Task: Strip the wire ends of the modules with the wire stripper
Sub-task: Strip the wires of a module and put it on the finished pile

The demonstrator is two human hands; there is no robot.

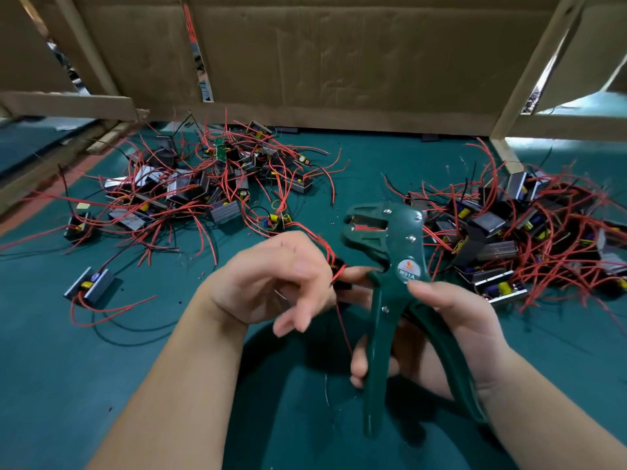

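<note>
Though the thumb of the right hand point(451, 334) covers its lower edge, the round sticker point(409, 270) on the green wire stripper point(380, 317) reads roughly "WP1A". That grip is closed round the handles, near centre. The blurred left hand point(271, 279) pinches a mostly hidden module point(339, 273) just left of the tool, above the table point(101, 351).

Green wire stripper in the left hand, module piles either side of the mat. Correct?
No. The head view shows the wire stripper in the right hand; the left hand holds a module. A left pile and a right pile do sit on the mat.
</note>
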